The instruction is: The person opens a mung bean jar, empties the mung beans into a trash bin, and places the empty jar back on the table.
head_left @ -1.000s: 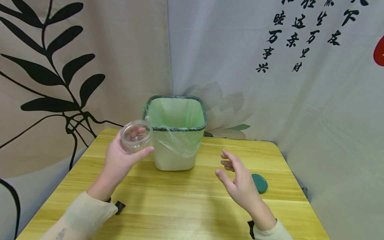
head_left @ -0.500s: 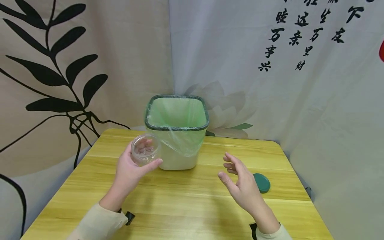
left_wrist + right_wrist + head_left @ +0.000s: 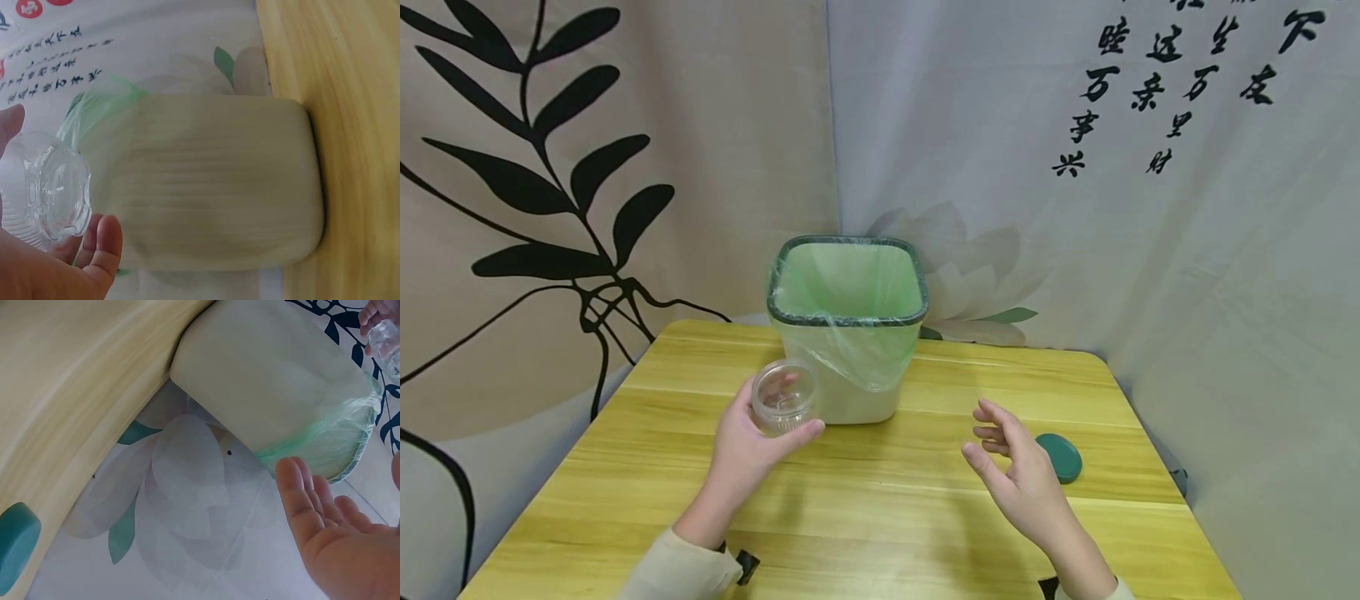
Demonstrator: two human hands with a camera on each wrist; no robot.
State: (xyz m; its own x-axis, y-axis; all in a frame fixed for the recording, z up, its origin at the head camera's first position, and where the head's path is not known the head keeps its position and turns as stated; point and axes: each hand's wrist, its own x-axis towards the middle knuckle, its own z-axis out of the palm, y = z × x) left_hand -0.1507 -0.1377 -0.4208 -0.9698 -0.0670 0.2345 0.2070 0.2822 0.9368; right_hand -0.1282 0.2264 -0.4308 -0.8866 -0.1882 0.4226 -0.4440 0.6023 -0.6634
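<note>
My left hand grips a clear plastic jar with no lid on it, its round mouth tipped up toward the head camera. In the left wrist view the jar's scalloped base shows between thumb and fingers. I see nothing inside it. My right hand hovers over the table with loosely bent fingers and holds nothing. Just right of it lies a round green lid. Behind the jar stands a pale bin with a dark green rim and a thin green bag over its edge.
The wooden table runs back to fabric hangings with printed leaves and characters. The bin stands near the table's back edge, left of the middle.
My left hand has brought the jar down and to the right, from beside the bin's rim to in front of its lower left side. The right hand has shifted slightly right and down.
</note>
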